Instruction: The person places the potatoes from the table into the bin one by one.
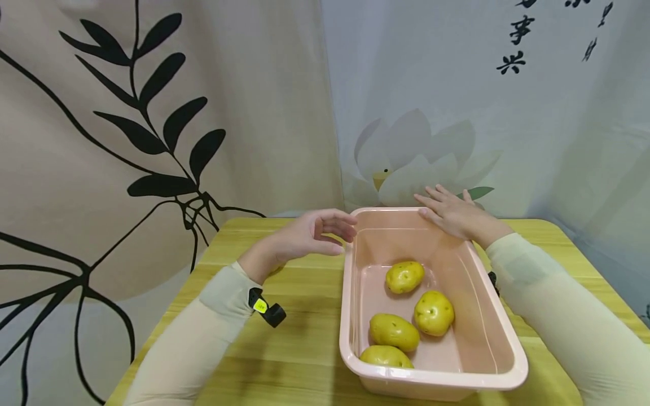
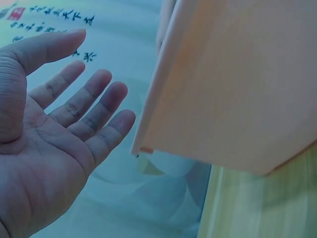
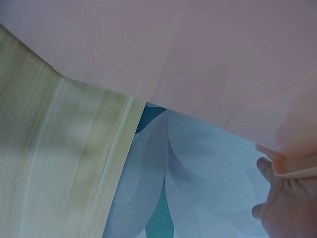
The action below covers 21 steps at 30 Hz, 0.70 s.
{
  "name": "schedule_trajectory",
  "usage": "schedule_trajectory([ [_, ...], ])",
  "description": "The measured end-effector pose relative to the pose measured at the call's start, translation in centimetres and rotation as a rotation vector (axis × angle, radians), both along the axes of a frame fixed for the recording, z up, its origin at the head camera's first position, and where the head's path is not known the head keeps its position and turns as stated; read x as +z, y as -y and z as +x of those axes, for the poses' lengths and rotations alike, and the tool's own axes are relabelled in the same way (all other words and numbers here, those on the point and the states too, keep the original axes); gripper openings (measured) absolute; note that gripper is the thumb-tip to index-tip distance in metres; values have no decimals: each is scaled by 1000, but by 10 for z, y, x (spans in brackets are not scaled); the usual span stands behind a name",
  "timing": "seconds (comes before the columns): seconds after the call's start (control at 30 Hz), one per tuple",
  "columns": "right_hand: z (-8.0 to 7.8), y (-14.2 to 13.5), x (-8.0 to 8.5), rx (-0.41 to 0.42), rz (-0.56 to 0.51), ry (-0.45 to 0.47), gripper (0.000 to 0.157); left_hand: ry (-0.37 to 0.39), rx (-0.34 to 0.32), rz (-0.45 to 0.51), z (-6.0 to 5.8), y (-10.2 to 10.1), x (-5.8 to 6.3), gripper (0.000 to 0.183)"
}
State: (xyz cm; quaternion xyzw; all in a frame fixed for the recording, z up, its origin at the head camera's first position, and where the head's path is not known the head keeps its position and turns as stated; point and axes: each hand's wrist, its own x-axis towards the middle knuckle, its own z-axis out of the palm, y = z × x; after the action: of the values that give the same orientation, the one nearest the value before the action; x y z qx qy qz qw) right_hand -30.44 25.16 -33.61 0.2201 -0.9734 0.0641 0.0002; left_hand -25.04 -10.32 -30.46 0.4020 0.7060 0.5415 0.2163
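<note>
A pink plastic basin (image 1: pixel 431 378) stands on the table, with several yellow potatoes (image 1: pixel 404 277) lying on its floor. My right hand (image 1: pixel 452 213) rests on the basin's far right corner, fingers spread and extended past the rim. In the right wrist view, part of that hand (image 3: pixel 290 206) shows right at the rim, below the basin's pink wall (image 3: pixel 148 44). My left hand (image 1: pixel 317 232) is raised at the far part of the left rim, fingers loosely bent and apart, holding nothing. The left wrist view shows its palm facing up (image 2: pixel 44 153) beside the basin wall (image 2: pixel 237 89).
The basin stands on a wood-grain table (image 1: pixel 304 316), whose back edge lies just beyond it. Behind hangs a pale curtain (image 1: pixel 274 113) with black leaves, a lotus print and dark characters. A small black device (image 1: pixel 274 314) is strapped at my left wrist.
</note>
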Motion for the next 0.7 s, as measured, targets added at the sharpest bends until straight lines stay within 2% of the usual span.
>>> schedule_trajectory([
  [0.17,0,0,0,-6,3,7,60,-24,41,-24,-2,17,-2,51],
  [0.3,0,0,-1,-7,2,10,60,-41,103,-69,-1,30,-4,50],
  [0.5,-1,0,-2,-10,6,13,59,-78,189,-155,4,45,1,50],
  [0.63,-1,0,-2,-10,4,15,59,-103,229,-203,2,57,-4,50],
  [0.7,-1,0,-2,-10,3,15,59,-111,246,-225,-4,63,-11,50],
])
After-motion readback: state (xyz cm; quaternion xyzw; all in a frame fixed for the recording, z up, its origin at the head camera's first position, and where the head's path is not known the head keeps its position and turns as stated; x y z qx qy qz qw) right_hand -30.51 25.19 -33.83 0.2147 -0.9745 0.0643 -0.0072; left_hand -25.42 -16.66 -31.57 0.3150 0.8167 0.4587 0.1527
